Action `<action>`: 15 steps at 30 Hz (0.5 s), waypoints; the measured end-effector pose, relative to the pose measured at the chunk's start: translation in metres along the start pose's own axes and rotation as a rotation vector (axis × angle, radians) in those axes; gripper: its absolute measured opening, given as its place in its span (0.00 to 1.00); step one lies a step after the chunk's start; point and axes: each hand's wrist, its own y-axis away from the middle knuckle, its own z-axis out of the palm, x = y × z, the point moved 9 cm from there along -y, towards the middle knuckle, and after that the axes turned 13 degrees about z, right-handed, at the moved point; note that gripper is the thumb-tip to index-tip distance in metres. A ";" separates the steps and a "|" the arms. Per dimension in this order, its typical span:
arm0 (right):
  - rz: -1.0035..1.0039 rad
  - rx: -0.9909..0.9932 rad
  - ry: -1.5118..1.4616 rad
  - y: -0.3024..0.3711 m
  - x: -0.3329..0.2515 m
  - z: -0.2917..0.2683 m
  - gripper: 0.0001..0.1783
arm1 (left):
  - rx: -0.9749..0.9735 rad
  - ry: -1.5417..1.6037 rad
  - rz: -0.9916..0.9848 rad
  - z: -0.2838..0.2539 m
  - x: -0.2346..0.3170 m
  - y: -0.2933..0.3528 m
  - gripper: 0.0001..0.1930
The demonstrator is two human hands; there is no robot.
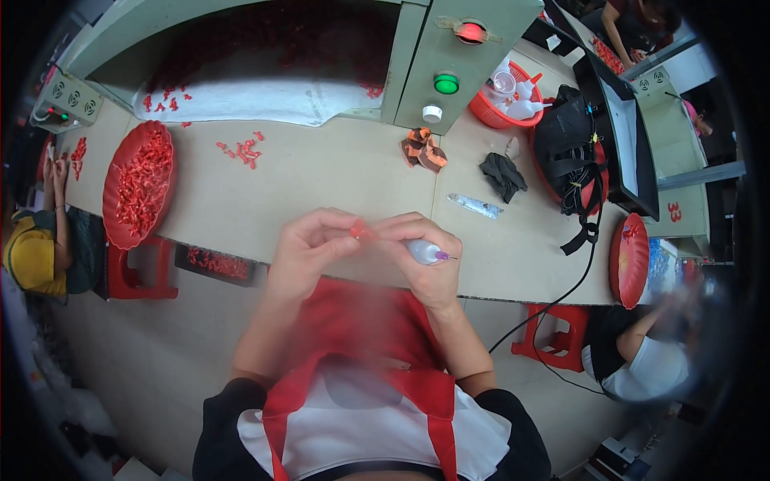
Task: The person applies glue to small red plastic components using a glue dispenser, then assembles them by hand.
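In front of my chest, above the table's near edge, both hands are close together. My left hand [314,242] pinches a small red plastic piece [360,231] between thumb and fingertips. My right hand [425,264] is curled round a small white squeeze bottle [422,251], whose purple needle tip points right, away from the piece. The thumb and forefinger of that hand reach to the red piece as well, and seem to touch its right side. The piece's exact shape is partly hidden by the fingers.
At left stands a red basin [112,220] heaped with red pieces; more loose pieces [243,151] lie near it. Rightward are a crumpled cloth [423,151], a black rag [504,176], a silver strip [475,206], a red basket [491,115] of bottles and a trailing black cable [573,284].
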 end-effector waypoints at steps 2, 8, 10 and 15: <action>-0.006 -0.016 0.028 -0.002 -0.006 0.001 0.06 | 0.023 0.059 -0.129 -0.002 -0.009 0.002 0.09; 0.075 -0.040 0.028 -0.004 -0.005 0.000 0.06 | -0.004 0.176 -0.127 0.000 -0.014 0.002 0.08; 0.134 -0.036 -0.008 -0.005 0.000 -0.001 0.06 | 0.003 0.182 -0.141 -0.001 -0.015 0.002 0.08; 0.169 -0.071 0.025 -0.009 0.001 0.003 0.05 | -0.003 0.227 -0.184 -0.002 -0.017 0.002 0.08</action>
